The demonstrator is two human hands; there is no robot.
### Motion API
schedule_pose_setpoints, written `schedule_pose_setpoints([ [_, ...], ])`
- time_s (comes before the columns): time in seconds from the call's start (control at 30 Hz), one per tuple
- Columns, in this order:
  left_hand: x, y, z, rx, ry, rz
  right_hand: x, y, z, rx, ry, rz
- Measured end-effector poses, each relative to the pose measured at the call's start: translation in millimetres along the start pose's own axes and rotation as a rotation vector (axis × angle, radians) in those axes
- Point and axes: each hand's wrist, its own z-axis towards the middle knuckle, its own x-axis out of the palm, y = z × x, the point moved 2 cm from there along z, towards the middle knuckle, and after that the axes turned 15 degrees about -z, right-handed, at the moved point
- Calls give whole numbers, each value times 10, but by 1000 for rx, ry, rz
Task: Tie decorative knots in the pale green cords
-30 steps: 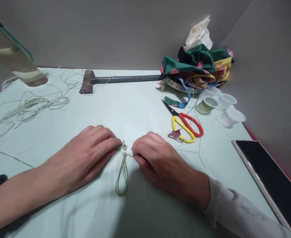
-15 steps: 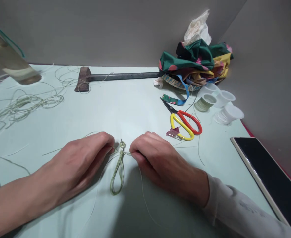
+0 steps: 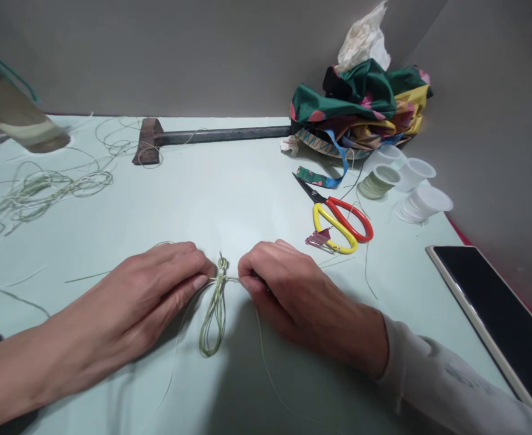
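Note:
A small knotted bundle of pale green cord (image 3: 214,308) lies on the light green table (image 3: 229,187), its loop trailing toward me and its knot at the top between my hands. My left hand (image 3: 157,296) pinches a strand just left of the knot, fingers pressed together. On the other side, my right hand (image 3: 284,290) is closed on the strand to the right of the knot. Loose cord ends run from under both hands toward the near edge.
Red-and-yellow scissors (image 3: 338,220) and a small pink clip (image 3: 317,238) lie right of my hands. Behind them sit cord spools (image 3: 378,181), white cups (image 3: 422,202) and a heap of coloured cloth (image 3: 365,112). A hammer (image 3: 148,142) lies at the back, tangled cord (image 3: 43,187) at left, a dark tablet (image 3: 492,314) at right.
My hands have drawn slightly closer to the knot and pulled the side strands tight; the loop has shifted a little to the left. The view has moved slightly.

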Motion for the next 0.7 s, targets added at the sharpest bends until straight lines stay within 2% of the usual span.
schedule_pose_setpoints([
  [0.27, 31, -21, -57, 13, 12, 9, 6, 17, 4, -31, 38, -65],
  [0.43, 87, 10, -119, 80, -38, 115, 16, 46, 33, -40, 43, -121],
  [0.7, 150, 12, -88, 126, 56, 87, 40, 126, 6, -24, 107, -197],
])
